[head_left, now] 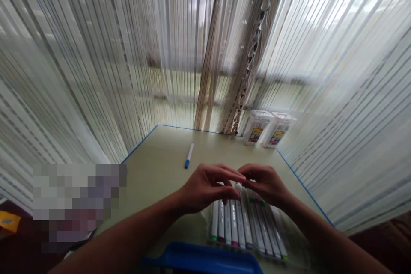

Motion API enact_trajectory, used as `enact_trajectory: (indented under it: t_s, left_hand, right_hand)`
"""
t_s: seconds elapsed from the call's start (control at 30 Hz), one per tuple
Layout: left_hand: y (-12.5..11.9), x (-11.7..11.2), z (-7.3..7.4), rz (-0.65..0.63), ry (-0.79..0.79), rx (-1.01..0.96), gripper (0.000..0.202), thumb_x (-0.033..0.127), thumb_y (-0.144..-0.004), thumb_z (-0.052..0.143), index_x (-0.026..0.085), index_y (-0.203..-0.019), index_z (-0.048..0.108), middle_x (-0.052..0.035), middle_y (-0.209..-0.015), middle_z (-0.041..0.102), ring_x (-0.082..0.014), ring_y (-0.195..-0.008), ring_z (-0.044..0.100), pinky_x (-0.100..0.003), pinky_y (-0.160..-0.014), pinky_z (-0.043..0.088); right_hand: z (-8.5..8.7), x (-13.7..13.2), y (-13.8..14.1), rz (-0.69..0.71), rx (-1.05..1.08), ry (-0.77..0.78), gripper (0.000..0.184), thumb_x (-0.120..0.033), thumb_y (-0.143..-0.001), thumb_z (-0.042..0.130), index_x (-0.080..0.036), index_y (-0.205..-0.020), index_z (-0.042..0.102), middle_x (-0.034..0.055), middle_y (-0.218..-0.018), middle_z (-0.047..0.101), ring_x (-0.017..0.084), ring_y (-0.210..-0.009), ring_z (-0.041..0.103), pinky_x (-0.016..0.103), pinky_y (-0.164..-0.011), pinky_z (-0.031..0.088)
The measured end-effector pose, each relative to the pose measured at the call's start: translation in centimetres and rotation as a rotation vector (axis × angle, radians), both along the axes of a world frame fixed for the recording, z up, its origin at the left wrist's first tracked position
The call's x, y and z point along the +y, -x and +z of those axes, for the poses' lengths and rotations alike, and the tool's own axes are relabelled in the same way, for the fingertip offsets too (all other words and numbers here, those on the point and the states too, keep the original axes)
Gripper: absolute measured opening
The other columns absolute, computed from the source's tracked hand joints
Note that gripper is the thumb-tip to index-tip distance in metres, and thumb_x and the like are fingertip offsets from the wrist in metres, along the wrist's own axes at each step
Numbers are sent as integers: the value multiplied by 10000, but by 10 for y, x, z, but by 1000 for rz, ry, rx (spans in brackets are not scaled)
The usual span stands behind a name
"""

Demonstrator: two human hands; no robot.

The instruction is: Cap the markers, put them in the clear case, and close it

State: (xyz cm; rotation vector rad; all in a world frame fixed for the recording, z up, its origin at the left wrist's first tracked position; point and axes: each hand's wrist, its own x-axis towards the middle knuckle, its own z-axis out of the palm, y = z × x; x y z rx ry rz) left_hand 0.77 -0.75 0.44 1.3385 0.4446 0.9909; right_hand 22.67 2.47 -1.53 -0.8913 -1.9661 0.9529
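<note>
Arching over the twelve o'clock end of a clear plastic case, the left hand and right hand had their fingertips side by side; whether they touched could not be told. The left grip was spread, with a gap between forefinger and thumb. The right grip's tips were partly hidden, so I could not tell whether they pinched anything. Directly below the hands, at six o'clock, the case lay on the pale green bench, holding slim markers in two side-by-side groups, several with green, dark red or magenta ends. Toward seven o'clock, a blue plastic piece sat at the near side. At ten o'clock from the hands, a single white pen with a blue end lay well apart. At one o'clock, two clear containers with coloured labels stood near the far corner. A striped sheer curtain hung at twelve o'clock, and far off at nine o'clock a yellow item showed.
</note>
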Motion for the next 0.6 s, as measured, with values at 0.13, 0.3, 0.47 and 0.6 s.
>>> enact_trajectory:
  t_s: [0.13,0.3,0.47,0.6]
  left_hand:
    - [-1,-1,1,-22,-1,2,277,171,-674,773,163,-950,762,-117,-1026,648,-112,-657,569,-229,-553,529]
    - [-1,1,-1,-55,7,-22,264,141,-696,759,200,-952,762,-93,-1033,651,-81,-641,538,-209,-561,492]
    - [-2,3,-1,-51,-1,-28,280,115,-681,771,201,-948,764,-84,-1014,666,-74,-675,530,-193,-598,450]
    - [-2,2,0,-59,19,-37,283,112,-674,777,203,-942,765,-79,-1012,669,-72,-682,531,-195,-606,434]
  right_hand:
    - [3,-2,0,2,-46,-30,187,-314,-780,722,-146,-861,730,82,-797,717,182,-714,644,271,-637,491]
    - [4,-2,-1,20,-55,-19,149,-294,-797,708,-156,-850,728,78,-800,715,182,-712,644,269,-624,483]
    - [3,-1,-4,33,-68,-26,111,-262,-797,707,-170,-857,728,70,-805,720,177,-703,643,263,-610,476]
    - [2,-1,-5,20,-84,-21,97,-250,-798,708,-174,-855,725,67,-808,720,173,-699,640,261,-607,475]
